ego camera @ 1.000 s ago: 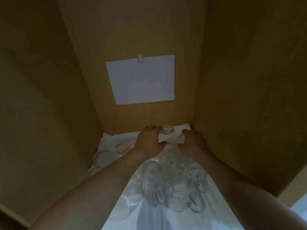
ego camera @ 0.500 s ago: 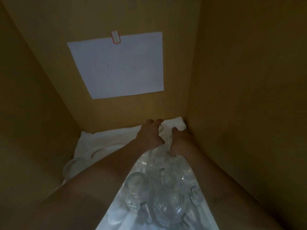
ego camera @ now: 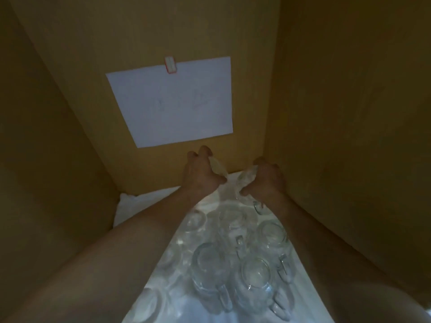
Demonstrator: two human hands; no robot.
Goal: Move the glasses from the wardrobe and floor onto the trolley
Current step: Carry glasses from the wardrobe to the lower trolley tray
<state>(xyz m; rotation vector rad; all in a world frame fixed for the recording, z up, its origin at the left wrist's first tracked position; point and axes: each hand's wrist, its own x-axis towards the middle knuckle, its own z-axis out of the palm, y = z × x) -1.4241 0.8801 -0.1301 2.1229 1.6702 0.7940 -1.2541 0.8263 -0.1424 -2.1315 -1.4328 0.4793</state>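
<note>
Wooden wardrobe walls (ego camera: 349, 113) closed in on three sides, dim and yellow-brown, with a sheet of paper (ego camera: 172, 101) clipped to the back panel; on the white cloth (ego camera: 137, 203) lining the floor of the compartment stood a tight cluster of glass mugs (ego camera: 233, 264), handles turned out between them; at the far back the left hand (ego camera: 200, 176) curled round one glass (ego camera: 218, 167) and the right hand (ego camera: 264, 180) curled round another glass (ego camera: 246, 180), both tilted and seemingly lifted clear of the cloth, though the dim light made that hard to settle; the trolley was out of sight; the likeliest trouble, I judged, lay in the way back out, since both forearms reached over the crowded mugs and a low wrist or a dangling base could knock one over or chip a rim; clear glass in poor light also hid edges, so the two held pieces might clink together, or a grip by the fingertips alone might slip; the loose cloth could drag and topple neighbours
</note>
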